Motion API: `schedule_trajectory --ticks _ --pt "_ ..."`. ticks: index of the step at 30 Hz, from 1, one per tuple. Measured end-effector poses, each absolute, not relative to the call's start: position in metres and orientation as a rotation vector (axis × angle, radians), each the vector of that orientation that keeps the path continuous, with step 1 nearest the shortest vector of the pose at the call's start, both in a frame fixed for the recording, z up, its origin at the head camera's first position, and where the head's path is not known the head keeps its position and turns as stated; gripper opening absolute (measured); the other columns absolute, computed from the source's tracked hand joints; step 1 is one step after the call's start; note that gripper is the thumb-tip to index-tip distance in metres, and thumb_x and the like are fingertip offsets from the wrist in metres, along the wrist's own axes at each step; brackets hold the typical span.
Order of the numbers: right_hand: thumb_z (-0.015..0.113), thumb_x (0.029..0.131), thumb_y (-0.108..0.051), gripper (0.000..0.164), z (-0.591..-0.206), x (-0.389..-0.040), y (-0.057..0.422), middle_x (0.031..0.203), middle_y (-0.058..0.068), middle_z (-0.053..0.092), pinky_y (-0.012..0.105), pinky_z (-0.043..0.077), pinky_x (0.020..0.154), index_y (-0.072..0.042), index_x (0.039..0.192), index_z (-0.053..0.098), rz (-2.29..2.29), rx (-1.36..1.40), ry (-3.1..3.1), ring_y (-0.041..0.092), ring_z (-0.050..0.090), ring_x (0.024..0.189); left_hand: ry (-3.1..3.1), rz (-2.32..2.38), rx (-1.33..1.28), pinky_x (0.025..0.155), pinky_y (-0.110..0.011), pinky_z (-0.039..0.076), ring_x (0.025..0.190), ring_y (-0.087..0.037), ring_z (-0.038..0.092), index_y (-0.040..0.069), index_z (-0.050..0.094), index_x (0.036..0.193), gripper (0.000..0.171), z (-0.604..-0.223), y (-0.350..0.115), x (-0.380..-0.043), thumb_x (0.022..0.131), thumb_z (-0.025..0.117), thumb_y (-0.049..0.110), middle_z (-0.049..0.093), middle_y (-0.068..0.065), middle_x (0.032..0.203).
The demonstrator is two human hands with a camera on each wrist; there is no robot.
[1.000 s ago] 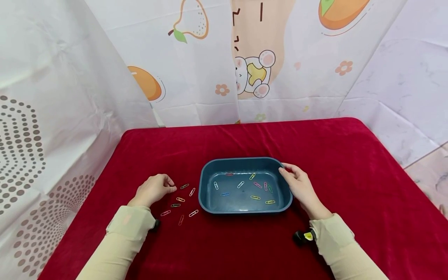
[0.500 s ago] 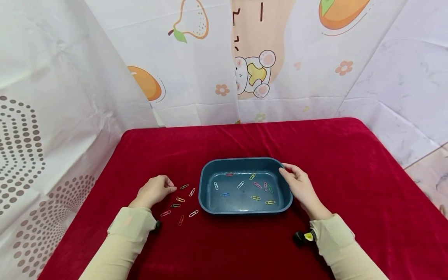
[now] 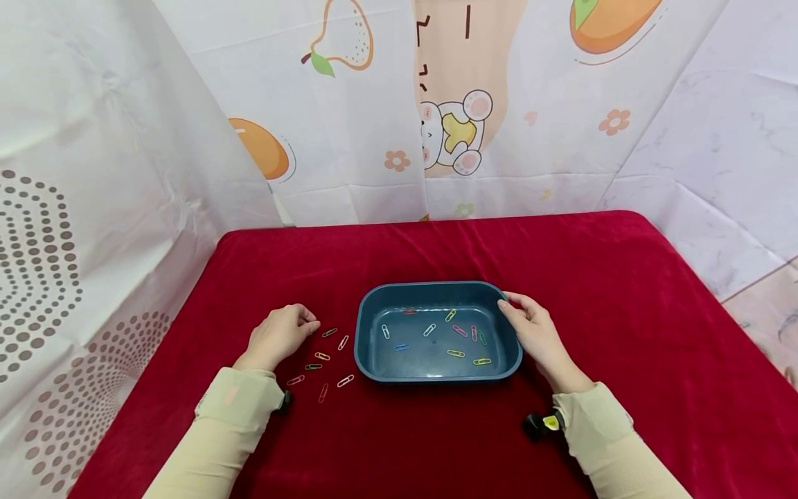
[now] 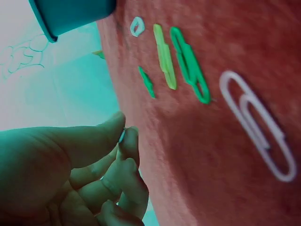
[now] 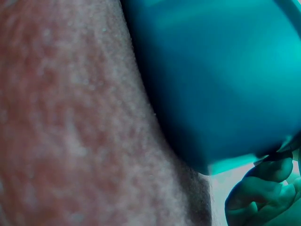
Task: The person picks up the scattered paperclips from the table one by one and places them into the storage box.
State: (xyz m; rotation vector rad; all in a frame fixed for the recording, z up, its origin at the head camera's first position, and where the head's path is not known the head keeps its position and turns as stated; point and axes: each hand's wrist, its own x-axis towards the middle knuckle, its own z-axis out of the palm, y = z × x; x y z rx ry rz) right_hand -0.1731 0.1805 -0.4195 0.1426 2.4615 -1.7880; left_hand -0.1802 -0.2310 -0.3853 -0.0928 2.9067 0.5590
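My left hand (image 3: 277, 338) hovers just left of the scattered paper clips. Between thumb and index finger it pinches a paper clip (image 4: 122, 136), mostly hidden by the fingertips in the left wrist view. My right hand (image 3: 539, 339) holds the right wall of a dark blue rectangular basin (image 3: 436, 380), thumb over the rim and fingers outside. Several coloured paper clips lie spread on the basin's floor, among them a blue clip (image 3: 402, 347) and a yellow clip (image 3: 482, 361). Nearest the left fingertips on the cloth is a green clip (image 3: 329, 333).
Left of the basin, several loose clips lie on the red tablecloth (image 3: 399, 443), including a white clip (image 3: 346, 380), a red clip (image 3: 323, 393) and a pink clip (image 3: 296, 380). A printed curtain (image 3: 349, 138) hangs behind the table's far edge.
My left hand has risen slightly and shifted a little to the right with its pinched clip. The right hand and the basin stay in place.
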Motion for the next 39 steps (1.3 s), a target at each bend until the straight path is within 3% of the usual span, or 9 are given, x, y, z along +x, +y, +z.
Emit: schedule_trajectory --ticks 8,22,39 --pt "0.052 0.103 -0.031 0.052 -0.419 -0.173 0.18 0.102 0.019 0.071 0.021 0.054 0.069 0.0 0.144 0.045 -1.802 0.132 2.462 0.007 0.065 0.074 2.942 0.608 -0.151 0.058 -0.031 0.039 0.067 -0.017 0.051 0.014 0.069 0.101 0.021 -0.371 -0.224 -0.183 0.096 0.062 0.033 0.06 -0.001 0.075" --pt "0.051 0.103 -0.031 0.052 -0.422 -0.173 0.181 0.102 0.018 0.071 0.021 0.053 0.07 0.0 0.145 0.044 -1.793 0.135 2.455 0.008 0.064 0.075 2.988 0.638 -0.075 0.053 -0.029 0.039 0.061 -0.016 0.05 0.014 0.07 0.095 0.024 -0.349 -0.203 -0.185 0.093 0.065 0.037 0.055 0.0 0.065" --pt "0.051 0.103 -0.033 0.053 -0.421 -0.174 0.182 0.096 0.013 0.072 0.021 0.054 0.07 0.0 0.145 0.044 -1.807 0.124 2.442 0.007 0.066 0.074 2.97 0.662 0.158 0.058 -0.029 0.044 0.064 -0.016 0.054 0.017 0.07 0.097 0.02 -0.321 -0.166 -0.189 0.094 0.066 0.036 0.063 0.002 0.071"
